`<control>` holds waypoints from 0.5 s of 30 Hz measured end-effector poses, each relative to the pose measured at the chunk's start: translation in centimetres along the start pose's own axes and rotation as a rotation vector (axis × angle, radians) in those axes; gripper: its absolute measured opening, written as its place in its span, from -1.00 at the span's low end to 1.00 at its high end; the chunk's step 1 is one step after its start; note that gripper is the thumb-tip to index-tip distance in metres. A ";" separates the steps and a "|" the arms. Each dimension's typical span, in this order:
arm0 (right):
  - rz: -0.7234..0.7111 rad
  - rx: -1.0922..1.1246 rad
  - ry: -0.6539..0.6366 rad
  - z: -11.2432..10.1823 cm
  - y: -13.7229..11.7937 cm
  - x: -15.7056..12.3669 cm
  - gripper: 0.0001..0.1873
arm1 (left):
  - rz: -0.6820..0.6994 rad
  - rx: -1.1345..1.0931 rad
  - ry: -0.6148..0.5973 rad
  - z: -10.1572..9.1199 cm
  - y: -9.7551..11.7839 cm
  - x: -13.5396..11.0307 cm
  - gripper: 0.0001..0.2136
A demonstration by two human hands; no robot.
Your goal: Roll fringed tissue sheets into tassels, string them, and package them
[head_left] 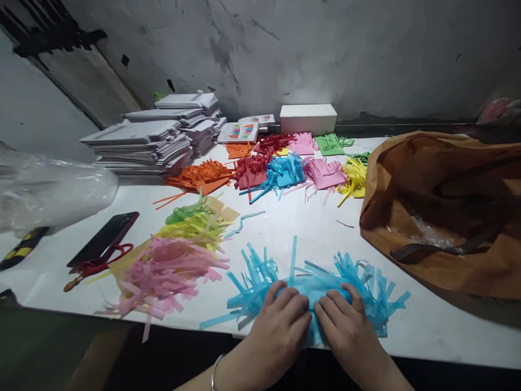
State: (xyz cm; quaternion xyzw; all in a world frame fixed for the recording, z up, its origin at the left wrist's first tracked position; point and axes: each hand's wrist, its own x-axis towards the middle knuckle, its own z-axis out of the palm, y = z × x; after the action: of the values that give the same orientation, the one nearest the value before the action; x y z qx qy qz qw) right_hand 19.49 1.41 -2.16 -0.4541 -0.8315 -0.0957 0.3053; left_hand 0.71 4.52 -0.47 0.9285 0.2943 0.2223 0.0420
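Blue fringed tissue paper (313, 288) lies at the table's front edge, its cut strips fanning out to both sides. My left hand (280, 320) bends its fingers over the paper's middle, with the thumb side hidden. Close beside it, my right hand (345, 320) grips the same paper with curled fingers. To the left rests a pile of pink fringed tissue paper (166, 271), with yellow fringed paper (199, 228) and green fringed paper (185, 213) behind it. A loose blue strip (244, 221) lies farther back.
Orange (207, 176), red (250, 174), blue (285, 171) and pink fringed bundles (325, 172) line the back. Stacked white packets (138, 141) stand left; a brown bag (407, 260) gapes right. A phone (106, 239), red-handled scissors (97, 266) and a white box (308, 119) are also there.
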 end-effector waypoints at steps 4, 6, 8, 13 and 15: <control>0.108 0.158 0.112 -1.0 1.3 1.5 -0.68 | 0.094 -0.044 -0.054 0.5 1.2 -1.1 -0.90; 0.174 0.193 0.161 -2.0 2.2 2.0 -0.77 | 0.007 -0.006 -0.073 0.8 1.2 -1.4 -0.80; 0.206 0.147 0.225 -3.3 3.3 2.3 -0.84 | -0.078 0.044 -0.089 1.1 0.8 -1.4 -0.64; 0.276 -0.122 0.443 -6.9 6.3 1.2 -0.93 | -0.178 0.157 -0.134 1.0 -1.7 0.5 -0.55; 0.339 -0.235 0.527 -8.6 7.6 -0.4 -0.94 | -0.221 0.194 -0.165 0.6 -3.1 2.1 -0.61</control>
State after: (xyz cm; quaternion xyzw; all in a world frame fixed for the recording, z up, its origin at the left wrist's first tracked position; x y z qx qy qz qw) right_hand 29.44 1.69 3.54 -0.5775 -0.6200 -0.2529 0.4670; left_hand 0.83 8.28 -0.86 0.9054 0.4101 0.1101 0.0003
